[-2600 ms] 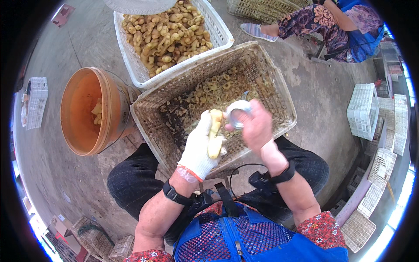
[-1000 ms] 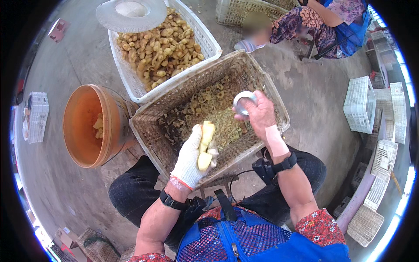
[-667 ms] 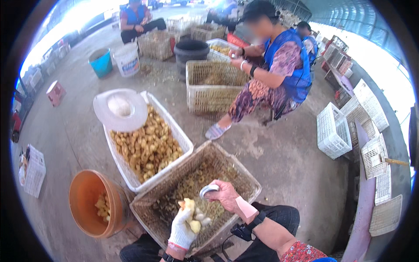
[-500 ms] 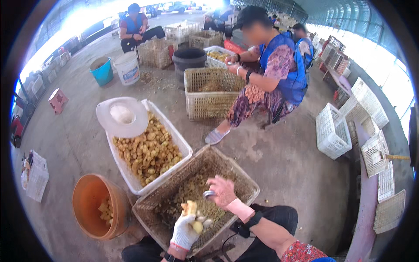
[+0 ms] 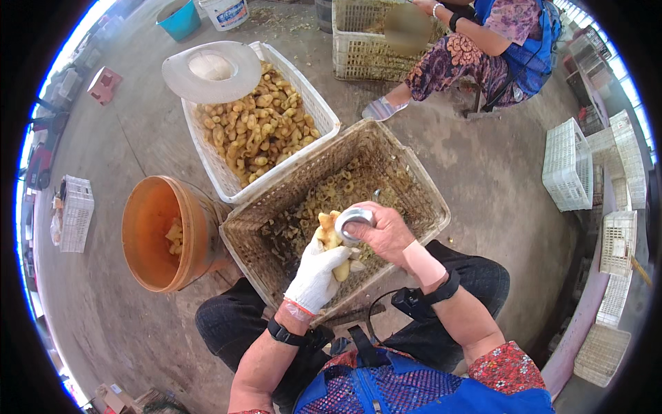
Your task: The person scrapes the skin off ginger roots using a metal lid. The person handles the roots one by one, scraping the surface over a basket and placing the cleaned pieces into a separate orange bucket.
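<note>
My left hand (image 5: 312,277), in a white knit glove, grips a piece of ginger root (image 5: 328,232), pale yellow where peeled. A further pale lobe shows below the fingers. My bare right hand (image 5: 392,238) is closed around a ring-shaped metal scraper (image 5: 354,221), its thumb laid over the ring. The scraper is right beside the ginger's upper end; whether it touches cannot be made out. Both hands are above a dirty plastic crate (image 5: 431,185) whose bottom is strewn with peelings (image 5: 331,185).
Beyond the crate, a white basket (image 5: 324,116) holds unpeeled ginger (image 5: 258,127), with a pale hat (image 5: 238,72) on its corner. At left stands an orange bucket (image 5: 141,231) with some ginger pieces inside. A seated co-worker (image 5: 514,41) is at far right, beside another crate (image 5: 355,52).
The view has tilted downward. My right hand has brought the scraper from the right over to the ginger, and my left hand's grip is turned more upright.
</note>
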{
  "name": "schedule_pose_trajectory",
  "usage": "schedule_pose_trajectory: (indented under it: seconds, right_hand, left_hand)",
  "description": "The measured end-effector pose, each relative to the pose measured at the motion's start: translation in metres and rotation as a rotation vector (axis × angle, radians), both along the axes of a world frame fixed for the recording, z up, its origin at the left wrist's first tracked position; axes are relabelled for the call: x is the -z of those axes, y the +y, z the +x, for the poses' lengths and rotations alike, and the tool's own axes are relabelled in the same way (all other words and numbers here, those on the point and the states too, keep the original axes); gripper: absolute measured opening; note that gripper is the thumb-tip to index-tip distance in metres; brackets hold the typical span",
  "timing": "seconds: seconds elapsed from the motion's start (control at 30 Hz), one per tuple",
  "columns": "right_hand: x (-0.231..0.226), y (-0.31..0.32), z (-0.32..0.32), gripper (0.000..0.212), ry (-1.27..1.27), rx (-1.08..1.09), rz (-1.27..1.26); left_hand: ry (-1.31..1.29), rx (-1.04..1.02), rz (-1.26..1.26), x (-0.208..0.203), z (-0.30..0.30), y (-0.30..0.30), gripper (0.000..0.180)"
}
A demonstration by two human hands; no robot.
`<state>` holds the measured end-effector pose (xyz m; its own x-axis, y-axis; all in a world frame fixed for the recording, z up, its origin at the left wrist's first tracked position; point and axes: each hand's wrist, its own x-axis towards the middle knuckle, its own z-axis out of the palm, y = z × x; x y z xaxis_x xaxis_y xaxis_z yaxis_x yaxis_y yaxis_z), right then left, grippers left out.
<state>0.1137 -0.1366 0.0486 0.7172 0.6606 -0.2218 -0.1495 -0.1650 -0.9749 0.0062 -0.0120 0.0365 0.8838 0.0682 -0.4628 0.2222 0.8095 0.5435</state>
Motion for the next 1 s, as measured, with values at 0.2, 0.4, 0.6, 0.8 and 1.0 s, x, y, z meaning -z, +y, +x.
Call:
schedule_pose_trajectory:
  seconds: [0.2, 0.4, 0.6, 0.8, 1.0]
  right_hand:
    - [0.017, -0.001, 0.015, 0.018, 0.057, 0.21, -0.198]
    - [0.009, -0.003, 0.021, 0.023, 0.158, 0.251, -0.062]
    - [0.008, -0.002, 0.018, 0.02, 0.253, 0.19, 0.007]
    - [0.018, 0.004, 0.002, 0.015, -0.036, 0.085, -0.134]
    - [0.046, -0.01, 0.053, 0.012, 0.155, 0.466, -0.048]
  left_hand:
    - [0.048, 0.01, -0.127, 0.007, -0.002, -0.002, 0.045]
    - [0.114, -0.091, -0.309, 0.0, 0.0, 0.006, 0.037]
    - [0.083, -0.061, -0.385, 0.005, 0.0, 0.009, 0.047]
    - [0.155, 0.024, -0.172, 0.017, -0.005, 0.006, 0.035]
    - [0.088, -0.023, -0.313, 0.006, -0.003, 0.019, 0.036]
